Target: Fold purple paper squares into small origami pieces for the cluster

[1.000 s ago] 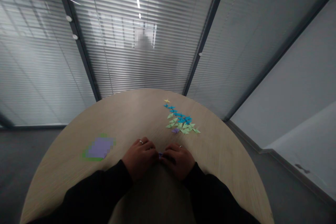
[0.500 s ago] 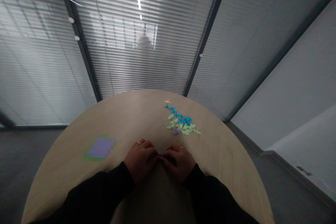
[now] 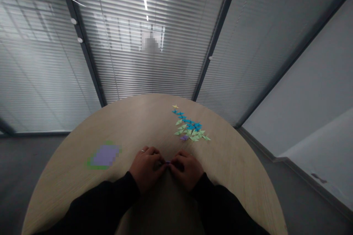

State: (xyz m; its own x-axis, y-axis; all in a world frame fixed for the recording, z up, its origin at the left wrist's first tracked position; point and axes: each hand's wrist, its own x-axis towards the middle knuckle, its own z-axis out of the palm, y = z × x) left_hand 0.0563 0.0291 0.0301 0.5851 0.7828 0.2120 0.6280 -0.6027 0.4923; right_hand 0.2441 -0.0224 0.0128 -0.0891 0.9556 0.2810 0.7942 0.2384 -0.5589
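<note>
My left hand [image 3: 147,167] and my right hand [image 3: 187,169] meet low over the middle of the table, thumbs and fingers pinched together. Between their fingertips is a small piece of purple paper [image 3: 168,162], mostly covered by the fingers, so its folds cannot be made out. Beyond my right hand lies a purple folded-paper piece [image 3: 184,137]. It touches or nearly touches a cluster of pale green folded-paper pieces [image 3: 194,137]. Several blue folded-paper pieces [image 3: 190,122] trail off from these toward the far edge, ending at a single yellow folded-paper piece [image 3: 175,107].
The round wooden table [image 3: 132,117] curves away on both sides. To the left of my hands lies a blurred purple patch with green edges, like a stack of paper [image 3: 104,155]. Blinds [image 3: 149,77] behind glass stand past the far edge, with a pale wall [image 3: 317,99] on the right.
Both hands stay in place on the purple paper. Their fingers have shifted slightly, and the right fingers now curl more with a gap showing inside the pinch.
</note>
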